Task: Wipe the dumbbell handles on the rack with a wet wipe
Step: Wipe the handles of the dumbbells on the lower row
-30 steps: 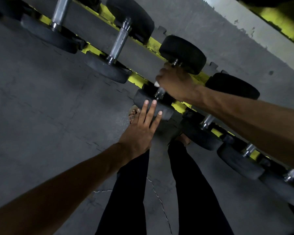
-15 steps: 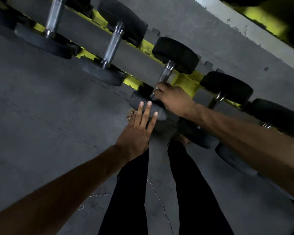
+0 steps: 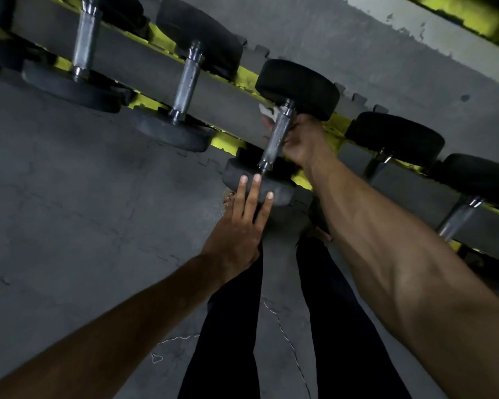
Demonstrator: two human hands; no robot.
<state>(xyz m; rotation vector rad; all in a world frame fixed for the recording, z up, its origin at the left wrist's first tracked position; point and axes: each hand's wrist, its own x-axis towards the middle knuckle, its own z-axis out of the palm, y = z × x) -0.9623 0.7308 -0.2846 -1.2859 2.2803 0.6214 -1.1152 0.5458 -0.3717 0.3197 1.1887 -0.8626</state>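
Flat left hand [image 3: 236, 228] braces black rubber dumbbell head [image 3: 280, 194] at six o'clock, stopping roll; right hand [image 3: 304, 141] wraps its grip and white wet wipe [image 3: 267, 110] round knurled steel handle [image 3: 277, 136].

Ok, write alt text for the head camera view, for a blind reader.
A person's right hand wraps a white wet wipe round the metal handle of a dumbbell on a yellow rack. The left hand lays straight fingers on that dumbbell's near weight. More dumbbells sit either side.

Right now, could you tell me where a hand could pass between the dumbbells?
Gap between the gripped handle and the next handle to its left; bare floor left of the left hand. Crowded where the right hand holds the wet wipe.
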